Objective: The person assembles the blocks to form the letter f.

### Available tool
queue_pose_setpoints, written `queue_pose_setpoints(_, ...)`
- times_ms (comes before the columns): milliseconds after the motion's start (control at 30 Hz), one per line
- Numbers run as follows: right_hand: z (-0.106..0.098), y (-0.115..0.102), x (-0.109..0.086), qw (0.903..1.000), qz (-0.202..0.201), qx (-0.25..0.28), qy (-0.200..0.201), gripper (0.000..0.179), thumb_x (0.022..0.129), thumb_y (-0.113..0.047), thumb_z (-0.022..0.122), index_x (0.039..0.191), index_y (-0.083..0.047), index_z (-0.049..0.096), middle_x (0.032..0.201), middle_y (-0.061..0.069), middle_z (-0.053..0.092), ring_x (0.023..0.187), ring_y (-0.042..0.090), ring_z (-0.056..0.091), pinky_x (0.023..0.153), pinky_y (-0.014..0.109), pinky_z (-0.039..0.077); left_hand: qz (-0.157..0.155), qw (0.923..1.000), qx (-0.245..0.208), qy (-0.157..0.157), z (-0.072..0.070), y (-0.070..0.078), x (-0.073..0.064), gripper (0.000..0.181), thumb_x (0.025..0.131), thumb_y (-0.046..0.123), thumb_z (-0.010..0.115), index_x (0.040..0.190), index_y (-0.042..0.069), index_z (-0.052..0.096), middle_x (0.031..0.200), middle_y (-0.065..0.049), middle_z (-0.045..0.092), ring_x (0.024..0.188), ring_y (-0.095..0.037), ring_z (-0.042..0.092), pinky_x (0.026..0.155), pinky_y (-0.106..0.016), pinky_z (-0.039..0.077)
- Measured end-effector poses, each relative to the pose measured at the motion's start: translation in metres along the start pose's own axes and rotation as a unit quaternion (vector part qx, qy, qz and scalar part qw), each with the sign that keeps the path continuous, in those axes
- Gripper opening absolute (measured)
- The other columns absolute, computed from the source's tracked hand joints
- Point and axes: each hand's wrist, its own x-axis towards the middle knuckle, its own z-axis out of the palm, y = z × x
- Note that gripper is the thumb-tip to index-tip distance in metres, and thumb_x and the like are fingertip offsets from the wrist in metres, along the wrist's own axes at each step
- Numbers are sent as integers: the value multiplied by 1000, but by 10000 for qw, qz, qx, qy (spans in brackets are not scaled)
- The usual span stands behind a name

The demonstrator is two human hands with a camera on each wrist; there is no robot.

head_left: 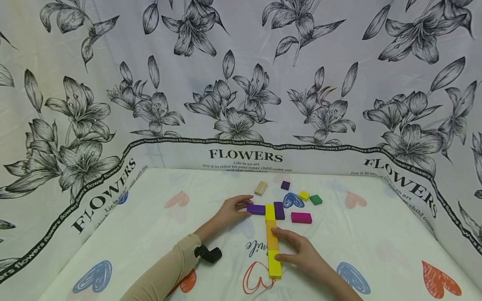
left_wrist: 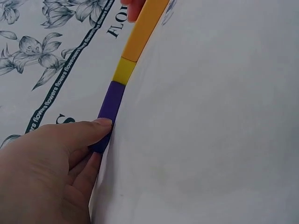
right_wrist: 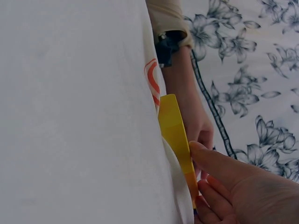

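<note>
My left hand (head_left: pixel 229 210) pinches the outer end of a purple block (head_left: pixel 257 209) between thumb and fingers; the left wrist view shows the thumb on the near face of this purple block (left_wrist: pixel 112 100). Its other end meets a short yellow block (head_left: pixel 270 212). From there an orange block (head_left: pixel 272 236) and a longer yellow block (head_left: pixel 275 269) run in a line towards me. My right hand (head_left: pixel 306 253) touches the line's right side, forefinger at the orange block and thumb at the longer yellow one. Another purple block (head_left: pixel 279 210) stands close right of the short yellow block.
A magenta block (head_left: pixel 301 218) lies to the right. Farther back are a natural-wood ridged block (head_left: pixel 260 188), a small purple block (head_left: pixel 285 185), a small yellow block (head_left: pixel 304 195) and a green block (head_left: pixel 316 200). A flower-printed curtain (head_left: pixel 241 100) surrounds the heart-patterned cloth (head_left: pixel 143 234).
</note>
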Motion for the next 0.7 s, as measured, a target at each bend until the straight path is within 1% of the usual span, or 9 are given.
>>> queue_pose_setpoints(167, 1, 0, 0, 10000, 27, -24, 1, 67, 80, -32, 79, 140, -25, 52, 147, -6, 52, 147, 29, 32, 118, 57, 27, 26, 10000, -34, 58, 0, 4, -3, 65, 82, 6, 76, 141, 5, 49, 135, -13, 61, 129, -28, 56, 108, -27, 46)
queue_pose_setpoints(300, 1, -1, 0, 10000, 35, -36, 5, 66, 80, -32, 79, 141, -25, 52, 147, -5, 52, 147, 30, 33, 118, 57, 27, 55, 9999, 63, 141, 2, 11, -7, 68, 83, 11, 77, 143, 7, 47, 141, -9, 56, 135, -25, 50, 113, -31, 40)
queue_pose_setpoints(400, 1, 0, 0, 10000, 50, -38, 14, 66, 80, -31, 79, 140, -25, 52, 147, -5, 52, 147, 30, 32, 118, 58, 27, 67, 9996, 192, 177, 4, 17, -11, 71, 83, 16, 78, 145, 8, 45, 144, -7, 53, 140, -25, 44, 115, -36, 38)
queue_pose_setpoints(467, 0, 0, 0, 10000, 53, -48, -2, 66, 80, -32, 79, 141, -25, 52, 147, -6, 51, 147, 30, 31, 118, 58, 26, 33, 9995, 261, 172, 6, 23, -14, 74, 82, 19, 79, 146, 10, 43, 147, -6, 51, 142, -23, 41, 117, -36, 36)
queue_pose_setpoints(567, 0, 0, 0, 10000, 55, -53, 2, 67, 80, -32, 79, 140, -26, 52, 147, -7, 51, 147, 30, 31, 118, 58, 26, 85, 9992, 354, 132, 9, 31, -20, 78, 82, 21, 79, 148, 10, 40, 150, -8, 47, 144, -23, 38, 118, -39, 33)
queue_pose_setpoints(600, 0, 0, 0, 10000, 58, -57, 5, 67, 80, -33, 79, 141, -26, 52, 147, -7, 51, 148, 30, 31, 118, 58, 26, 61, 9992, 373, 104, 11, 34, -23, 79, 82, 22, 80, 148, 11, 39, 151, -7, 46, 144, -22, 37, 119, -39, 32)
queue_pose_setpoints(700, 0, 1, -1, 10000, 68, -58, 34, 67, 79, -33, 79, 140, -27, 52, 147, -7, 51, 147, 30, 31, 118, 58, 26, 29, 9995, 315, -8, 16, 40, -30, 81, 82, 24, 79, 150, 13, 36, 153, -6, 43, 145, -20, 36, 119, -40, 31)
